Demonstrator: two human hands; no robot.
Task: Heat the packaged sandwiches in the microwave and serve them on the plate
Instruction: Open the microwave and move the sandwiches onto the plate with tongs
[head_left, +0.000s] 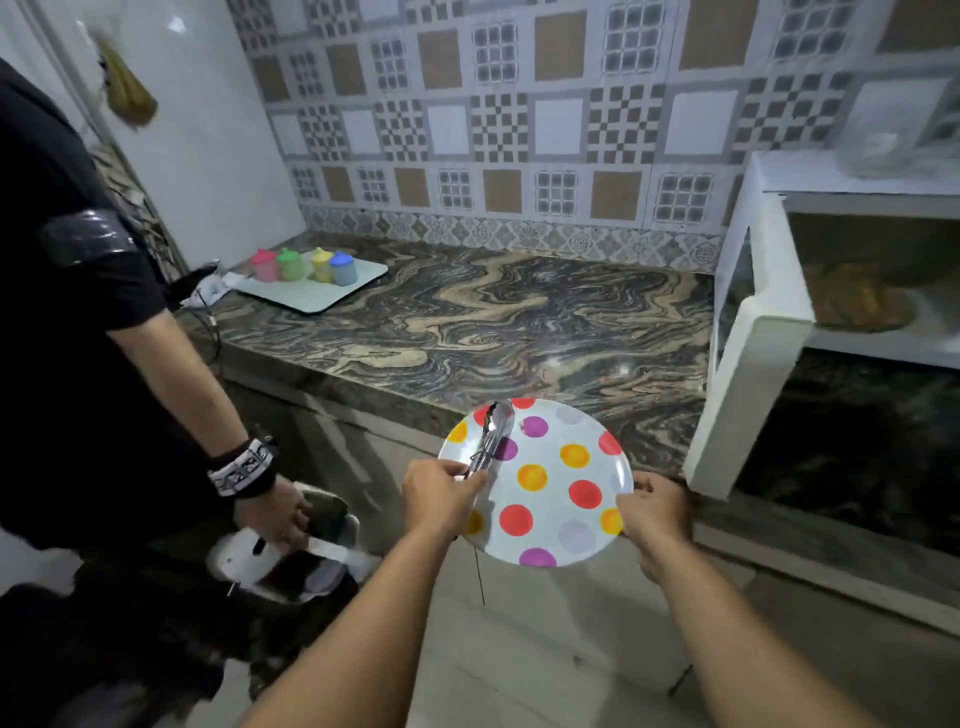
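Observation:
A white plate (558, 499) with red, orange and purple dots hangs in the air just in front of the counter edge. My left hand (439, 496) grips its left rim and pinches a metal spoon (496, 434) flat against the plate. My right hand (657, 512) grips the right rim. A white microwave (753, 332) stands on the counter at the right, its door swung open toward me. Brownish food (857, 301) lies inside on its turntable, blurred.
The marbled counter (467, 322) runs across the middle. A pale tray (317, 288) with several coloured lidded cups sits at its far left. Another person in black (78, 312) stands at the left, holding a white container (291, 556) low down.

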